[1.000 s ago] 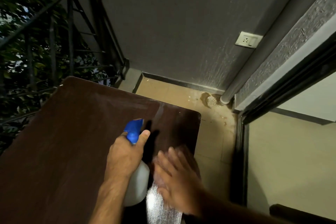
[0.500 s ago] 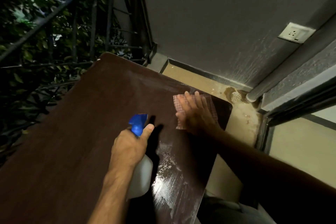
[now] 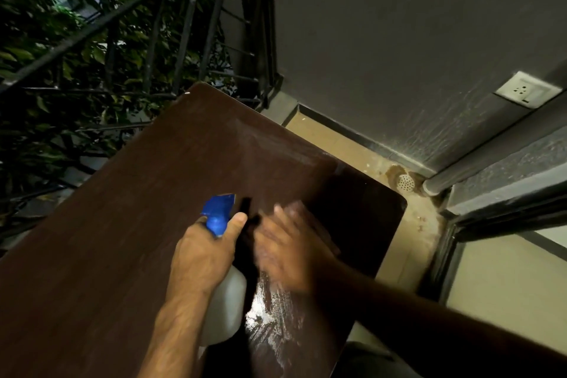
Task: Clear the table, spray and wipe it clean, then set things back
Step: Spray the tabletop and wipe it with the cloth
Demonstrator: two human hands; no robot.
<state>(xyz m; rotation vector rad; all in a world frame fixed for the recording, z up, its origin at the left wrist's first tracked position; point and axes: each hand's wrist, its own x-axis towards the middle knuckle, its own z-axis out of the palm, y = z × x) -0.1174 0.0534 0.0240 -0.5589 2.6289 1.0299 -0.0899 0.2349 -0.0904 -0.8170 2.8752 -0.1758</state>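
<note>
A dark brown table (image 3: 129, 224) fills the lower left, with a wet shiny streak near its right front edge. My left hand (image 3: 202, 252) grips a white spray bottle (image 3: 225, 307) with a blue trigger head, held above the table's middle. Just to its right, my right hand (image 3: 288, 245) lies flat and blurred on the tabletop, pressing a cloth (image 3: 325, 239) that is almost hidden beneath it. Nothing else stands on the table.
A black metal railing (image 3: 184, 24) with foliage behind runs along the table's far left side. A grey wall with a socket (image 3: 526, 92) rises behind. Tan floor with a round drain (image 3: 405, 182) lies right of the table, beside a dark door frame (image 3: 445, 255).
My right hand has swept back with the cloth from the table's far right corner to beside the bottle. The left hand with the bottle has stayed put.
</note>
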